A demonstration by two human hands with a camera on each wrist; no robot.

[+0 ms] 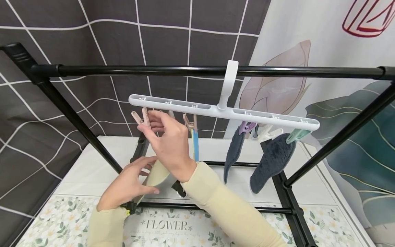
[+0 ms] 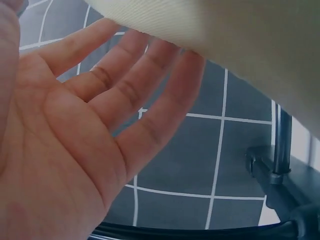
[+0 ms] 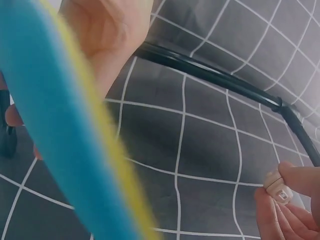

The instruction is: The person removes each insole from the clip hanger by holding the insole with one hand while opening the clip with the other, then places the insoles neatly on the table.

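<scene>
At the far left your left hand [image 1: 128, 181] is loosely spread, thumb apart and fingertips against the edge of a pale cream pad [image 1: 158, 174], probably an insole. Above it is the pinkish-beige clothespin [image 1: 145, 116], below the left end of the white hanger [image 1: 223, 111]; your right hand [image 1: 171, 140] pinches it between thumb and fingers. You cannot tell whether its jaws grip the pad, whose upper end is hidden behind your wrist.

The clothespin looks like light, stiff, smooth plastic with some spring to it; take it by the outer ends of its two legs and press evenly, since a lopsided pinch could slip. The pad should be light and bendy, so hold it flat near its top edge, where it will fold least.

Next to your right hand, a blue-and-yellow pad [image 1: 195, 145] hangs edge-on from another beige peg [image 1: 190, 122]. Farther right, two dark fuzzy insoles [image 1: 273, 163] look soft and easily swung. The hanger hooks over the black rail [image 1: 139, 71] and may tilt if you tug, so keep your pull gentle.
</scene>
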